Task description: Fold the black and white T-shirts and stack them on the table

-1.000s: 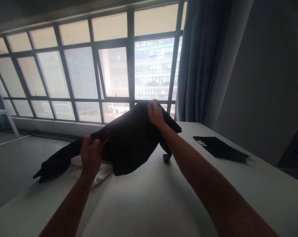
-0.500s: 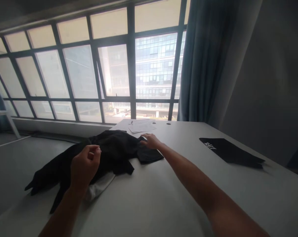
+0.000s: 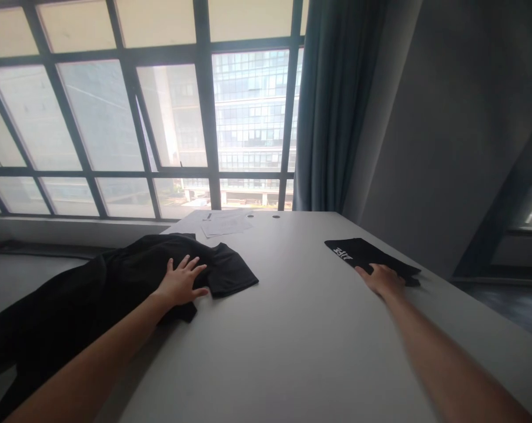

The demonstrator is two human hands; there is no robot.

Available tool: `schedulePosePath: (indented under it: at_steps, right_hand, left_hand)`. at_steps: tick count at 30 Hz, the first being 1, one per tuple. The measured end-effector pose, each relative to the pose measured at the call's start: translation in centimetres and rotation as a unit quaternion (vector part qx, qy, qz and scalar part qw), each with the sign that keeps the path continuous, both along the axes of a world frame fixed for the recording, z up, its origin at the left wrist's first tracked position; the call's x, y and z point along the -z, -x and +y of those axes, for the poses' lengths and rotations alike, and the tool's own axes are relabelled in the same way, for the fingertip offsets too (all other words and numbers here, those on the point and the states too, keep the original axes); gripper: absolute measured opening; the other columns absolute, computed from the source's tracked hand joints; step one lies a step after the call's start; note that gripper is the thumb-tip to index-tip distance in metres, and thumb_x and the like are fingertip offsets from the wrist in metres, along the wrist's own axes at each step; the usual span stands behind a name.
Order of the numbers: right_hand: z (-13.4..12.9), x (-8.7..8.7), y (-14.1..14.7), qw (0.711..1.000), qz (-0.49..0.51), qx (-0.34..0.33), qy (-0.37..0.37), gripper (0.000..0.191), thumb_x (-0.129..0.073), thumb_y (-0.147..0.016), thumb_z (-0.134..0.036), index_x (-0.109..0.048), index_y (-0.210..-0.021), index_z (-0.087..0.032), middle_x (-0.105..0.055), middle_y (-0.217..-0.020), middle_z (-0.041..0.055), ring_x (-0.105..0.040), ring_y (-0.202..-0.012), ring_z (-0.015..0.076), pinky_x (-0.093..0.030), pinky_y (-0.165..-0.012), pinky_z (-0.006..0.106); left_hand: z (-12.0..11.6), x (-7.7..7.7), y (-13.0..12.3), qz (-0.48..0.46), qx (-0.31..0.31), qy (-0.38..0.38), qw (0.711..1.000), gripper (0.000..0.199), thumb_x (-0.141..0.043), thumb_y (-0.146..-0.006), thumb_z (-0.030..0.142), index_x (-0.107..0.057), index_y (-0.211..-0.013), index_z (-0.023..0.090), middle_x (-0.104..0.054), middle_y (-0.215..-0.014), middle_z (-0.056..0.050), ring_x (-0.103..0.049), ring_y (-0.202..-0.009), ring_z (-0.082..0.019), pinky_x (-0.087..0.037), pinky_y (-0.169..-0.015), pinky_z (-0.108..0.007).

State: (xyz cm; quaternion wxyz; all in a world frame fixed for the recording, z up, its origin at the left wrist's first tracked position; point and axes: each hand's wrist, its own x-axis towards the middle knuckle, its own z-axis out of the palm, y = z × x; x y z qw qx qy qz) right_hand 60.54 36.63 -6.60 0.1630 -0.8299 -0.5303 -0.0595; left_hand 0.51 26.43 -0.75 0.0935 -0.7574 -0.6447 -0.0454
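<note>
Black garment (image 3: pixel 102 288) lies rumpled at left on the white table (image 3: pixel 283 329), my left hand (image 3: pixel 180 282) spread over it, grasping nothing; my right hand (image 3: pixel 384 281) meets the lettered black cloth (image 3: pixel 371 252), grip hidden from my remote seat. Flat fingers, I judge, limit creasing.

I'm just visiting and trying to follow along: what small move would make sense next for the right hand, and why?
Perhaps the right hand could grip the near edge of the black cloth with white lettering: it is at that edge, while the left hand is spread over the other black garment.
</note>
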Motion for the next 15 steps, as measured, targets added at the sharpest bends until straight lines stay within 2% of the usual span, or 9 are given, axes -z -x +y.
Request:
schedulePosePath:
  at_steps: [4,6,8,10,12,13,15]
  right_hand:
    - [0.6,0.9,-0.2,1.0,-0.014,-0.005,-0.013,0.064,-0.039,-0.093,-0.059,-0.06,-0.132,-0.013,-0.055,-0.134,0.0202,-0.049,-0.124,0.0367,-0.04,-0.098,0.054]
    - [0.6,0.9,-0.2,1.0,-0.016,-0.004,-0.012,0.063,-0.04,-0.092,-0.058,-0.06,-0.132,-0.014,-0.055,-0.134,0.0199,-0.049,-0.123,0.0364,-0.041,-0.096,0.053]
    - [0.6,0.8,-0.3,1.0,-0.016,-0.003,-0.014,0.063,-0.041,-0.092,-0.058,-0.059,-0.133,-0.014,-0.055,-0.134,0.0201,-0.049,-0.123,0.0365,-0.041,-0.096,0.053]
    - [0.5,0.7,-0.4,1.0,-0.015,-0.002,-0.018,0.063,-0.041,-0.092,-0.058,-0.059,-0.133,-0.013,-0.055,-0.134,0.0197,-0.048,-0.123,0.0362,-0.041,-0.096,0.054]
    - [0.4,0.6,-0.4,1.0,-0.013,-0.001,-0.02,0.061,-0.041,-0.093,-0.057,-0.059,-0.132,-0.014,-0.055,-0.133,0.0188,-0.048,-0.123,0.0354,-0.041,-0.096,0.053]
    - [0.3,0.5,-0.4,1.0,-0.012,-0.001,-0.02,0.059,-0.041,-0.093,-0.056,-0.06,-0.131,-0.014,-0.056,-0.133,0.0184,-0.049,-0.123,0.035,-0.041,-0.097,0.052]
    - [0.2,0.4,-0.3,1.0,-0.011,-0.005,-0.017,0.056,-0.041,-0.094,-0.053,-0.061,-0.129,-0.014,-0.058,-0.13,0.018,-0.05,-0.122,0.0342,-0.042,-0.096,0.05]
  left_hand:
    - [6.3,0.8,1.3,0.026,-0.104,0.053,0.993,0.059,-0.054,-0.084,0.044,-0.057,-0.139,0.023,-0.035,-0.155,-0.019,-0.018,-0.146,-0.046,-0.003,-0.105,-0.078]
    - [8.6,1.3,1.9,0.032,-0.135,0.033,0.99,0.055,-0.048,-0.087,0.04,-0.058,-0.138,0.022,-0.034,-0.156,-0.019,-0.016,-0.147,-0.045,-0.002,-0.105,-0.077]
    - [10.5,0.9,2.4,0.034,-0.164,0.0,0.986,0.055,-0.045,-0.088,0.039,-0.057,-0.138,0.02,-0.031,-0.158,-0.018,-0.012,-0.148,-0.043,-0.001,-0.106,-0.076]
    - [11.9,-0.6,3.0,0.011,-0.196,-0.035,0.98,0.055,-0.044,-0.088,0.042,-0.058,-0.137,0.02,-0.031,-0.158,-0.018,-0.011,-0.148,-0.044,-0.002,-0.105,-0.077]
    - [13.1,-2.9,4.3,-0.046,-0.216,-0.055,0.974,0.057,-0.047,-0.086,0.048,-0.062,-0.132,0.019,-0.036,-0.155,-0.02,-0.018,-0.145,-0.047,-0.007,-0.103,-0.079]
    - [13.5,-4.0,5.3,-0.086,-0.212,-0.059,0.972,0.057,-0.051,-0.083,0.053,-0.065,-0.127,0.019,-0.042,-0.151,-0.021,-0.026,-0.141,-0.05,-0.011,-0.102,-0.079]
    - [13.6,-5.8,8.2,-0.18,-0.163,-0.06,0.968,0.059,-0.061,-0.073,0.063,-0.072,-0.109,0.018,-0.058,-0.135,-0.024,-0.044,-0.128,-0.052,-0.021,-0.101,-0.076]
